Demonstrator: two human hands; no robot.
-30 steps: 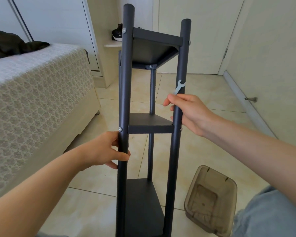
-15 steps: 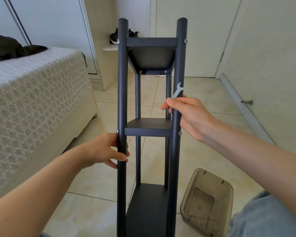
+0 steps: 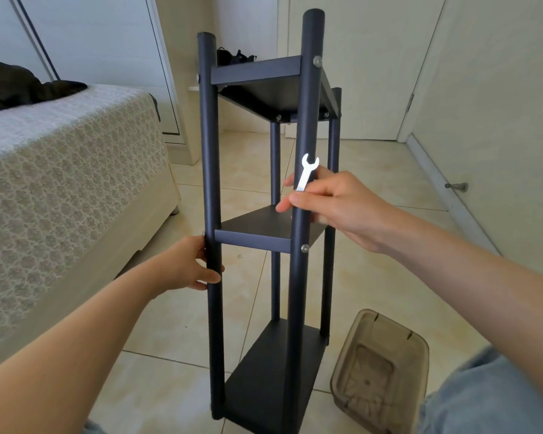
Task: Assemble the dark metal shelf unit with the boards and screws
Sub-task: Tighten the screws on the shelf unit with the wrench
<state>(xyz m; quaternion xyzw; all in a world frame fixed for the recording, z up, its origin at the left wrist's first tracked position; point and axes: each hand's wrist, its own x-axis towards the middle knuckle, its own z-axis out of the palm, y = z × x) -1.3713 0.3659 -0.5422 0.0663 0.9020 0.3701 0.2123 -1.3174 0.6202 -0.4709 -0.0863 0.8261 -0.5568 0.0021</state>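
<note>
My left grip (image 3: 198, 266) curls round the left post (image 3: 212, 167) of the shelf unit (image 3: 264, 223), upright on the floor (image 3: 373, 245), three boards (image 3: 273, 380) screwed in. My right grip (image 3: 342, 208) pinches a wrench (image 3: 308, 172) against the right post (image 3: 306, 104). Probably only tightening remains.

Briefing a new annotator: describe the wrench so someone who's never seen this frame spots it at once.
Start at the tall dark shelf unit mid-frame. The right hand grips its near right post above the middle board, pinching the wrench, which sticks up against the post. It is the only flat, bright silver piece with a forked end; the nearby screws are small round heads.
</note>
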